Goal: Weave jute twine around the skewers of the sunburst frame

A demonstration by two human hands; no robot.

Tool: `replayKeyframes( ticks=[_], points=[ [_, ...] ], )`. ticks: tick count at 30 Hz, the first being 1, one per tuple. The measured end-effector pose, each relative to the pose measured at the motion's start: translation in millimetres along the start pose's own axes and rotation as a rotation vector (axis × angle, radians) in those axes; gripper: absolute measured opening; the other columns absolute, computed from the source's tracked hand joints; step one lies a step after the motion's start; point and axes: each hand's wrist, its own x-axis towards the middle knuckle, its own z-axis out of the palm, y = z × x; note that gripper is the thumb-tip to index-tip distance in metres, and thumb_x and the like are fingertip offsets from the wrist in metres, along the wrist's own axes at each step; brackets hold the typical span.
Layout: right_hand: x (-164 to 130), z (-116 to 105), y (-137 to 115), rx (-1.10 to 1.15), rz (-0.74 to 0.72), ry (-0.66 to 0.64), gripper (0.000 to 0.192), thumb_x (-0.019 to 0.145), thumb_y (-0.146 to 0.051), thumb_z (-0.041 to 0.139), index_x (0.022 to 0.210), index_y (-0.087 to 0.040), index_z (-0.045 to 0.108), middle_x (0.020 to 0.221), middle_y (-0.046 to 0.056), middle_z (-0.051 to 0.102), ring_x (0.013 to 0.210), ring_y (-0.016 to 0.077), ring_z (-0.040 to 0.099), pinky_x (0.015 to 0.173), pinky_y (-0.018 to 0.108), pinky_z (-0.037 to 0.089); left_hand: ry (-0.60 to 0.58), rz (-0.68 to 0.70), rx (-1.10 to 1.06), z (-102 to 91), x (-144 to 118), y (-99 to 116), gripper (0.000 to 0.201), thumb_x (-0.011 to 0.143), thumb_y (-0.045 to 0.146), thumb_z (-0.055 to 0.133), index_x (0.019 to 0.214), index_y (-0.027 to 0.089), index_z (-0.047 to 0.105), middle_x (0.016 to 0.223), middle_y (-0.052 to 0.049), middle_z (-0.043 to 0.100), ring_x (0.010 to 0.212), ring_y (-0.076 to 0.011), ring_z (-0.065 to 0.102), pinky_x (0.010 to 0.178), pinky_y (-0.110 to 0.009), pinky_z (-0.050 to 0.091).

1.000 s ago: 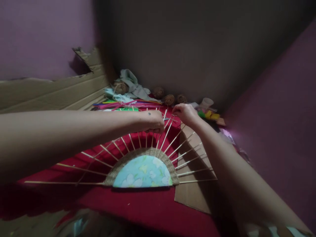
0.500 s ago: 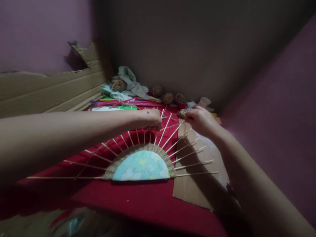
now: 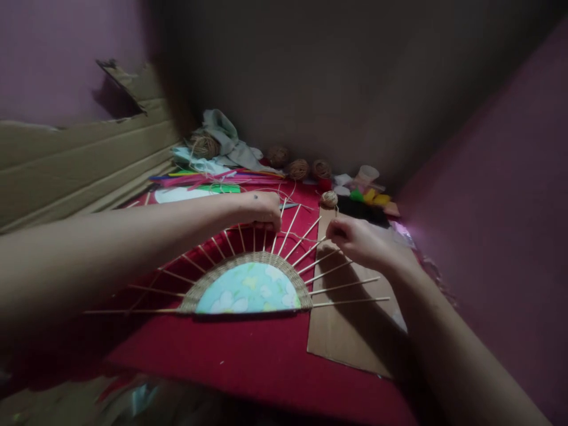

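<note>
A half-round woven fan (image 3: 248,287) lies on the red cloth, its centre covered with light blue flowered fabric and its rim woven from twine. Thin sticks (image 3: 306,235) spread outward from the rim. Above the upper sticks, my left hand (image 3: 265,210) is closed, its fingertips mostly hidden. A thin strand of twine (image 3: 304,238) runs from it across the stick tips to my right hand (image 3: 357,236). That hand pinches the twine near the right-hand sticks. Just behind it sits a small twine ball (image 3: 329,199), with a strand hanging toward my fingers.
A cardboard sheet (image 3: 341,331) lies under the right-hand sticks on the red cloth (image 3: 213,355). Several twine balls (image 3: 298,170), coloured strips (image 3: 213,178), crumpled cloth (image 3: 237,151) and a plastic cup (image 3: 367,174) stand along the back. Scissors (image 3: 289,206) lie beyond my left hand.
My right hand has come down and nearer, toward the right-hand sticks, with the twine. My left hand stays closed over the upper sticks. The whole view has shifted slightly.
</note>
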Motion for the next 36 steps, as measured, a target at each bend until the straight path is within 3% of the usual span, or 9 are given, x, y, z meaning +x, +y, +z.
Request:
replayKeyframes(
  ticks=[4,7,10,13,20,28,36],
  points=[
    [-5,5,-4,0.016,-0.003,0.009,0.020,0.075,-0.013,0.056,0.080,-0.023,0.073,0.070,0.002,0.068,0.058,0.0124,0.054,0.052,0.023,0.033,0.024,0.007,0.016,7.4,4,-5,0.021,0.065,0.017,0.064,0.047,0.015,0.053,0.041,0.001,0.048,0.041,-0.0112,0.045,0.048,-0.025,0.035],
    [-9,16,-2,-0.007,0.010,0.074,0.018,0.079,-0.021,0.057,0.084,-0.026,0.075,0.067,0.002,0.069,0.057,0.0140,0.055,0.054,0.025,0.033,0.052,0.098,0.082,11.5,6,-10,0.011,0.068,0.025,0.064,0.065,0.015,0.061,0.047,0.000,0.055,0.046,-0.0135,0.053,0.050,-0.024,0.037],
    [-11,26,1,-0.012,-0.007,0.117,0.020,0.083,-0.026,0.056,0.089,-0.029,0.074,0.073,0.002,0.072,0.063,0.0161,0.059,0.059,0.026,0.036,0.160,0.205,0.186,14.2,6,-14,0.030,0.067,0.030,0.067,0.095,0.018,0.062,0.057,0.002,0.060,0.056,-0.0145,0.056,0.054,-0.023,0.035],
    [-12,33,2,0.012,0.005,0.100,0.021,0.084,-0.022,0.053,0.086,-0.028,0.074,0.076,0.001,0.073,0.065,0.0157,0.060,0.061,0.026,0.037,0.265,0.318,0.290,17.8,6,-17,0.040,0.070,0.031,0.066,0.108,0.021,0.057,0.067,0.001,0.062,0.064,-0.0156,0.057,0.055,-0.024,0.031],
    [-15,42,-1,0.042,-0.009,0.079,0.019,0.082,-0.014,0.049,0.071,-0.019,0.064,0.066,0.003,0.064,0.058,0.0135,0.052,0.055,0.025,0.032,0.353,0.560,0.497,32.3,11,-16,0.024,0.077,0.020,0.053,0.100,0.021,0.060,0.095,-0.006,0.062,0.083,-0.0195,0.058,0.061,-0.026,0.034],
    [-10,53,4,0.007,-0.049,0.129,0.017,0.080,-0.011,0.049,0.073,-0.017,0.063,0.080,0.008,0.065,0.070,0.0162,0.054,0.065,0.026,0.036,0.357,0.576,0.597,38.8,3,-14,0.029,0.081,0.015,0.046,0.106,0.024,0.057,0.100,-0.005,0.061,0.079,-0.0188,0.057,0.054,-0.027,0.028],
    [-13,52,1,-0.049,-0.032,0.142,0.018,0.080,-0.010,0.048,0.074,-0.016,0.064,0.077,0.008,0.064,0.068,0.0157,0.052,0.062,0.027,0.034,0.430,0.731,0.669,44.4,-2,-23,0.032,0.081,0.016,0.050,0.111,0.026,0.056,0.096,-0.005,0.057,0.078,-0.0183,0.055,0.051,-0.026,0.022]
  ],
)
